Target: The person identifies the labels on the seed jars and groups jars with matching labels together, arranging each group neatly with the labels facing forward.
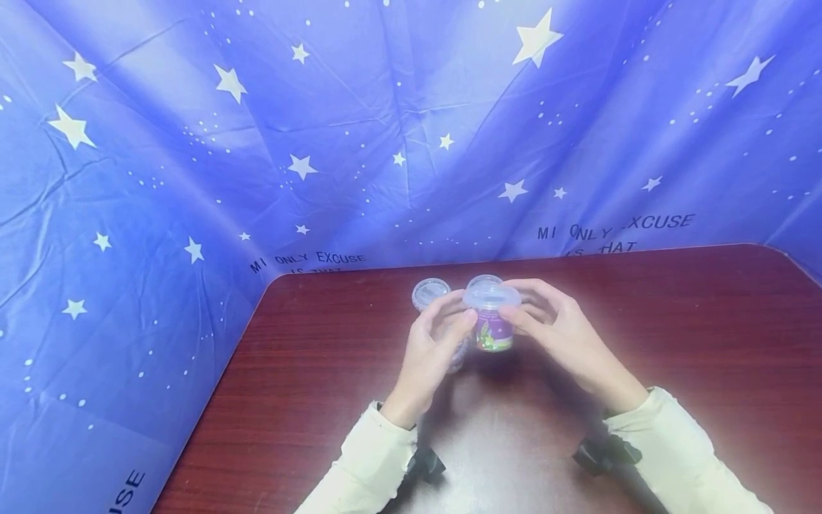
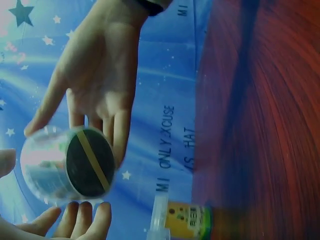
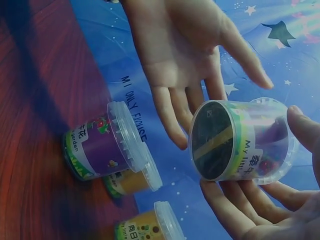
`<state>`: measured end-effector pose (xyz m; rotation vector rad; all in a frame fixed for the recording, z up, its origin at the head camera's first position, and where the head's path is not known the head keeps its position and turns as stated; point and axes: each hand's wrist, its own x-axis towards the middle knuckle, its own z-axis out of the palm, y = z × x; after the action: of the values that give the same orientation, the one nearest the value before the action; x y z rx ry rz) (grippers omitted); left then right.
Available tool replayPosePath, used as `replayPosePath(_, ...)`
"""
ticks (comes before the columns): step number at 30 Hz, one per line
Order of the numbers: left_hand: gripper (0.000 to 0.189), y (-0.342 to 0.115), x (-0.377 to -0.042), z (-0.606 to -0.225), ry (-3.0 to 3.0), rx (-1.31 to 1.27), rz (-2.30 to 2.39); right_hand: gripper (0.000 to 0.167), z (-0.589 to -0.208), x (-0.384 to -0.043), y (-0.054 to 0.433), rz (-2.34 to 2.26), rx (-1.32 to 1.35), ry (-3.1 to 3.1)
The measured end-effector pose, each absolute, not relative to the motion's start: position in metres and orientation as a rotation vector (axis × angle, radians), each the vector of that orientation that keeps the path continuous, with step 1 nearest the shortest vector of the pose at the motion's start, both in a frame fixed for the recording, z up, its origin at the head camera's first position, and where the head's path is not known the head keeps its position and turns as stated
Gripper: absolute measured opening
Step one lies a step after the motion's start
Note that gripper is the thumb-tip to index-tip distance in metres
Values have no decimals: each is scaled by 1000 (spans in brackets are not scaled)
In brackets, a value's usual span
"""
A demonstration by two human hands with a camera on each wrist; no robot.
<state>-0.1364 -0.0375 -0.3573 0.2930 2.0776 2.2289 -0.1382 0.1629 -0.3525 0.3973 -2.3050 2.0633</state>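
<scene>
A clear lidded plastic cup (image 1: 493,330) with a purple label is held up between both hands above the table. My left hand (image 1: 432,346) grips its left side, thumb at the front near the lid. From the right, my right hand (image 1: 565,335) holds it the same way, fingers passing behind. The cup (image 3: 240,142) is tilted in the right wrist view, showing "My little" lettering and a dark round base with a tan strip across it. That same dark base shows on the cup (image 2: 90,162) in the left wrist view.
Several similar lidded cups stand on the brown wood-grain table (image 1: 308,371), near the hands: a purple-labelled cup (image 3: 95,142), an orange-labelled cup (image 3: 131,183) behind it and a yellow-labelled cup (image 3: 142,227). A blue star-patterned cloth (image 1: 359,143) hangs behind the table and along its left side.
</scene>
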Motion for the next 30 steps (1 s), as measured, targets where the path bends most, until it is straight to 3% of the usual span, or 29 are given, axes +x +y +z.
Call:
replayPosePath(15,49,-35,-136,-357,2018,247,2251,47,-352,-136,157,1937,338,-2376)
replayPosePath(30,46,-44,-137,-356,1979,312,2229,46,-349,-138,166,2093,504,-2363)
